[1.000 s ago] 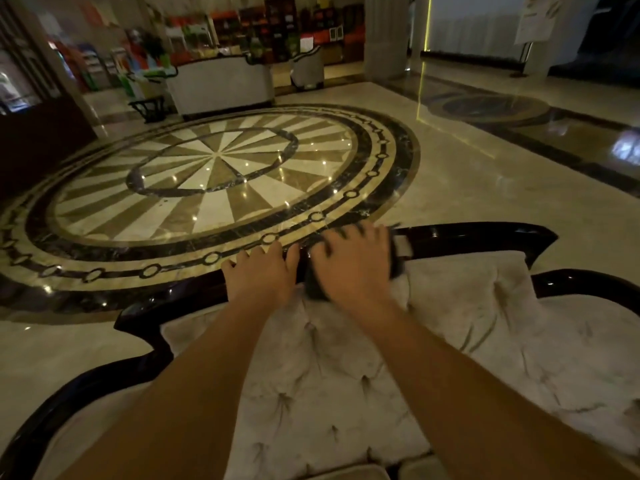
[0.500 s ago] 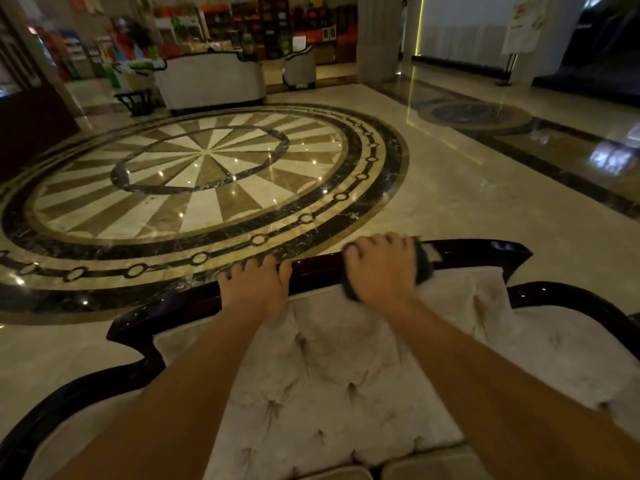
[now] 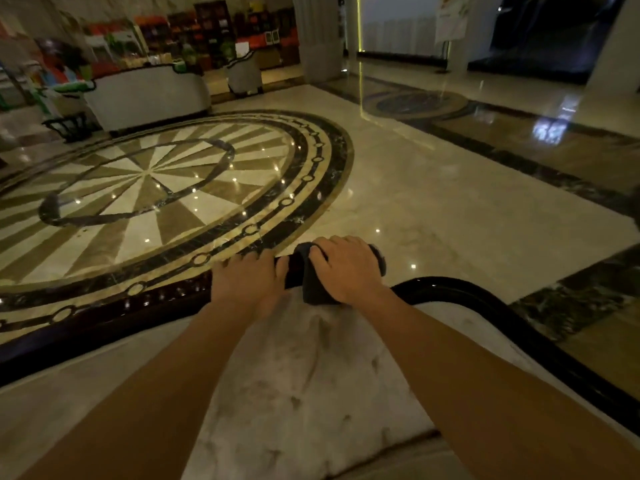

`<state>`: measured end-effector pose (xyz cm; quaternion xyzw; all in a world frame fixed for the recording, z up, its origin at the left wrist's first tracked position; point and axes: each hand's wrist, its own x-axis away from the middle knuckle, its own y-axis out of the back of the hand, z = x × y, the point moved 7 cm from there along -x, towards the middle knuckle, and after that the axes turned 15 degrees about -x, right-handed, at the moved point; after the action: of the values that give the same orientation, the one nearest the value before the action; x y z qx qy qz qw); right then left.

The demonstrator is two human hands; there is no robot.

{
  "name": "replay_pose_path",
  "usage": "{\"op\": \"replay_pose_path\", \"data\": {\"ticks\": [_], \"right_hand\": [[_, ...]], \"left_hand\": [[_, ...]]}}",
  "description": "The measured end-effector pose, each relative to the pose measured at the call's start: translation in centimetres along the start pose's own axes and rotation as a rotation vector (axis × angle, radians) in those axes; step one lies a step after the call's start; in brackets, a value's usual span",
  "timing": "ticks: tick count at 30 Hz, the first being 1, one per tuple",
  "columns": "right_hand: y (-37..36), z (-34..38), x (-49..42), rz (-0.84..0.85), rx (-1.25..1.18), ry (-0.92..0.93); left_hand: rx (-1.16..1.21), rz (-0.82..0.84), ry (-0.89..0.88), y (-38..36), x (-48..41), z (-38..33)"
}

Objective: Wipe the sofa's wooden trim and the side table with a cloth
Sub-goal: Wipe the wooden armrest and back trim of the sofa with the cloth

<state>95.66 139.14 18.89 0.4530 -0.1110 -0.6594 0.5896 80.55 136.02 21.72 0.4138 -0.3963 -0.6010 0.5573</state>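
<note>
The sofa's dark glossy wooden trim (image 3: 104, 327) runs along the top of the pale tufted backrest (image 3: 311, 375) in front of me. My right hand (image 3: 349, 268) presses a dark cloth (image 3: 313, 292) over the top of the trim, fingers curled around it. Just to its left, my left hand (image 3: 251, 282) grips the same rail, fingers hooked over the far edge. The trim curves away to the right (image 3: 485, 299) below the cloth. No side table shows.
Beyond the sofa lies a polished marble floor with a round inlaid medallion (image 3: 145, 188). A second pale sofa (image 3: 145, 98) and an armchair (image 3: 244, 76) stand at the far side. A column (image 3: 317, 36) rises behind them.
My right hand has slid the cloth rightward along the trim toward its end. The left hand followed along the rail, and my view has shifted to the right.
</note>
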Motion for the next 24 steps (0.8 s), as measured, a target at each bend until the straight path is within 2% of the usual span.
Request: {"op": "replay_pose_path", "data": {"ticks": [2,3,6,7,11,12,14,15,18,20,22,24], "right_hand": [[0.9,-4.7,0.0,-0.048,-0.058,-0.026],[0.8,-7.7,0.0,-0.014,-0.118,-0.093],[-3.3,-15.0,4.1,0.322,-0.12,-0.367],[-4.7,-16.2,6.1,0.362,-0.149,-0.389],[-6.7,-14.4,7.9,0.197,-0.4,-0.295],[-6.5,-14.7,7.8,0.225,-0.359,-0.241],[-5.1,-16.2,7.0,0.3,-0.12,-0.09],[-4.1,-18.0,6.6,0.312,0.014,-0.087],[-1.3,-20.6,5.5,0.293,0.265,-0.338],[-3.6,-17.2,4.6,0.312,0.184,-0.348],[-5.2,-13.4,4.9,0.243,-0.078,-0.231],[-4.2,-13.3,5.6,0.231,-0.301,-0.148]], "left_hand": [[-0.045,0.021,-0.051,0.8,-1.8,-5.7],[-0.083,0.017,-0.083,1.0,-2.5,-7.8],[-0.11,-0.017,-0.159,1.6,-3.5,-11.9],[-0.124,-0.043,-0.194,1.8,-4.0,-13.2],[-0.262,-0.105,-0.272,1.7,-5.1,-15.3],[-0.284,-0.088,-0.302,1.5,-5.2,-15.8],[-0.247,-0.129,-0.289,1.6,-4.9,-15.1],[-0.224,-0.162,-0.282,1.5,-5.1,-14.8],[-0.176,-0.18,-0.263,1.5,-5.2,-14.5],[-0.211,-0.215,-0.309,1.5,-5.0,-14.7],[-0.223,-0.214,-0.352,1.7,-4.7,-15.1],[-0.282,-0.204,-0.421,1.6,-4.6,-16.1]]}}
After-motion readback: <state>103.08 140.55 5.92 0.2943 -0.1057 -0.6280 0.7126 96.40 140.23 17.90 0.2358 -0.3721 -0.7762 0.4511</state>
